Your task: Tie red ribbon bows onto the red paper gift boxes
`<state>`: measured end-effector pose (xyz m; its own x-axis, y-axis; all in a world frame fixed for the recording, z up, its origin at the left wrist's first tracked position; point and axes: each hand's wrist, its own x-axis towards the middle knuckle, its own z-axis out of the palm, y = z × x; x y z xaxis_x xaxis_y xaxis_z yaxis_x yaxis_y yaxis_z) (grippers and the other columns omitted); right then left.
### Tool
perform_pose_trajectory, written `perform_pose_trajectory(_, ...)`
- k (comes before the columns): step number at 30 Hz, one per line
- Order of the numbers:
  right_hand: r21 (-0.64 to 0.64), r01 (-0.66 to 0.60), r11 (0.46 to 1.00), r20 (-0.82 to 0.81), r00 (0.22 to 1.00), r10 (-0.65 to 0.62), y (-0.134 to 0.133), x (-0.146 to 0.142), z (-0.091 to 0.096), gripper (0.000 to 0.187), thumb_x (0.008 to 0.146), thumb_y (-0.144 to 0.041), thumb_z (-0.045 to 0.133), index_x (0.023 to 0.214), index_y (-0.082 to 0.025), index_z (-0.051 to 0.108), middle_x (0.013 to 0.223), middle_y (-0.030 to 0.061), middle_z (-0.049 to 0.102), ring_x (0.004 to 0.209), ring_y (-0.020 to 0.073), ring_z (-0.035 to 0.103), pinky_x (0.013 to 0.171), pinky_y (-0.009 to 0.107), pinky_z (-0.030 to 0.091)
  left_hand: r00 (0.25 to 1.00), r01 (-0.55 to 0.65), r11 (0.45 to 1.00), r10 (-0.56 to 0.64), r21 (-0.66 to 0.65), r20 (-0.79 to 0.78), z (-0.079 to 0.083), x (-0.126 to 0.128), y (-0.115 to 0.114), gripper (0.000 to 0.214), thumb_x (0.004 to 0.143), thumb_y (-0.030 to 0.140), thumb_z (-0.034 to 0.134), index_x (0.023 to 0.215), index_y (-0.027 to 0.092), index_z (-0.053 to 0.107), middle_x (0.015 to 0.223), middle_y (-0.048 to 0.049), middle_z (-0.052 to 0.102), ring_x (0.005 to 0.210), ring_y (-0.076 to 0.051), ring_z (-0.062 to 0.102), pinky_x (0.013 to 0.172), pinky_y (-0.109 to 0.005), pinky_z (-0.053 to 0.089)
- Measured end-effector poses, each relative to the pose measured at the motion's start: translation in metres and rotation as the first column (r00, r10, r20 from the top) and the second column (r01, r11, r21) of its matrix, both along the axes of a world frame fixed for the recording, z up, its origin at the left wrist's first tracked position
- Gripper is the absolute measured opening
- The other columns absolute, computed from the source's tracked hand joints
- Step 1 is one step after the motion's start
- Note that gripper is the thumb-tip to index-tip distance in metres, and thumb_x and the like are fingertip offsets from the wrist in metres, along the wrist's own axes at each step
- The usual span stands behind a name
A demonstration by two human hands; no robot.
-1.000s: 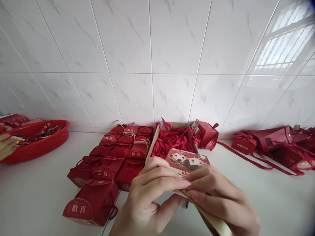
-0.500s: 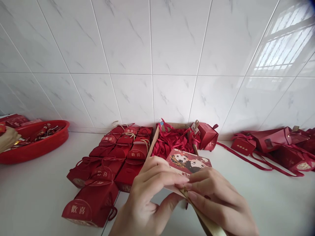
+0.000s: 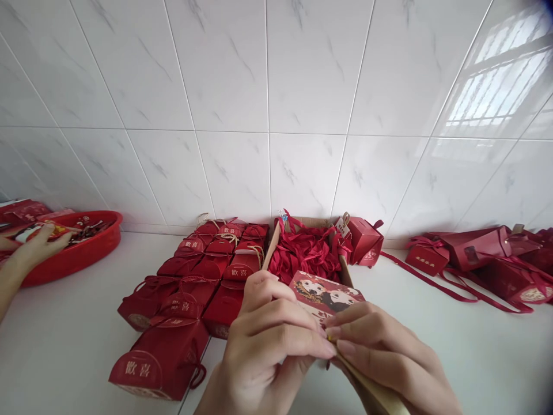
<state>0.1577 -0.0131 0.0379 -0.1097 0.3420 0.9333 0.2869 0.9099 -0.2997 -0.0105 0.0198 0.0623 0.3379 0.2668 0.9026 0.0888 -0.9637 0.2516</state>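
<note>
Between my hands is a red and cream paper gift box [image 3: 326,293] printed with two cartoon faces. My left hand [image 3: 270,340] is closed, its fingertips and thumb pressed on the near edge of the box. Beside it, my right hand [image 3: 389,357] is closed on the same edge, with the fingertips of both hands nearly meeting. A gold-coloured flap [image 3: 371,389] runs out below my right fingers. My fingers cover much of the box, so its full shape is hidden. Just behind it stands an open cardboard carton [image 3: 272,248] filled with red ribbons [image 3: 305,251].
Rows of red favour boxes [image 3: 173,346] stand left of my hands. Far left, another person's hand [image 3: 41,248] is over a red basin [image 3: 86,256] of wrapped items. More red boxes [image 3: 466,248] and a trailing ribbon lie right, by the tiled wall [image 3: 302,75].
My fingers have shifted along the box's near edge, and its printed face has dropped slightly. The other person's hand has moved right over the basin, with a colourful item at it.
</note>
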Motion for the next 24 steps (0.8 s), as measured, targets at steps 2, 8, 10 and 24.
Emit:
perform_pose_trajectory(2, 0.035, -0.002, 0.999, -0.002, 1.000, 0.002, 0.002, 0.000, 0.003, 0.013, 0.089, -0.011, 0.053, 0.091, -0.017, 0.064, 0.086, 0.0091, 0.069, 0.074, 0.0195, 0.066, 0.061, 0.034, 0.056, 1.000, 0.002, 1.000, -0.002, 0.001, -0.004, 0.000, 0.000, 0.000, 0.013, 0.080, 0.008, 0.062, 0.083, 0.019, 0.066, 0.072, -0.0001, 0.068, 0.070, -0.015, 0.056, 0.082, -0.039, 0.040)
perform_pose_trajectory(8, 0.146, -0.077, 0.986, 0.040, 0.997, 0.072, 0.011, 0.000, 0.007, 0.009, 0.087, -0.007, 0.055, 0.090, -0.013, 0.062, 0.086, 0.0115, 0.071, 0.073, 0.0188, 0.066, 0.055, 0.030, 0.055, 1.000, 0.016, 1.000, -0.017, -0.025, -0.012, -0.001, -0.002, -0.001, 0.015, 0.079, 0.006, 0.062, 0.084, 0.019, 0.066, 0.070, 0.0008, 0.066, 0.070, -0.015, 0.057, 0.086, -0.039, 0.039)
perform_pose_trajectory(10, 0.152, -0.086, 0.985, 0.047, 0.996, 0.080, 0.012, 0.000, 0.006, 0.013, 0.087, -0.008, 0.056, 0.096, -0.011, 0.064, 0.089, 0.0126, 0.070, 0.077, 0.0198, 0.066, 0.058, 0.032, 0.056, 1.000, 0.003, 1.000, -0.003, -0.019, -0.011, -0.001, -0.002, -0.001, 0.017, 0.079, 0.004, 0.061, 0.083, 0.020, 0.066, 0.070, 0.0015, 0.066, 0.069, -0.014, 0.057, 0.088, -0.039, 0.038)
perform_pose_trajectory(24, 0.135, 0.058, 0.989, 0.023, 0.998, -0.061, -0.001, 0.002, 0.001, 0.010, 0.081, -0.009, 0.063, 0.081, -0.018, 0.063, 0.080, 0.0024, 0.072, 0.079, 0.0188, 0.068, 0.064, 0.034, 0.055, 0.992, -0.069, 0.990, 0.055, 0.127, 0.112, -0.003, 0.004, -0.006, 0.026, 0.094, 0.025, 0.051, 0.075, 0.025, 0.070, 0.067, 0.0061, 0.069, 0.069, -0.012, 0.056, 0.086, -0.033, 0.039)
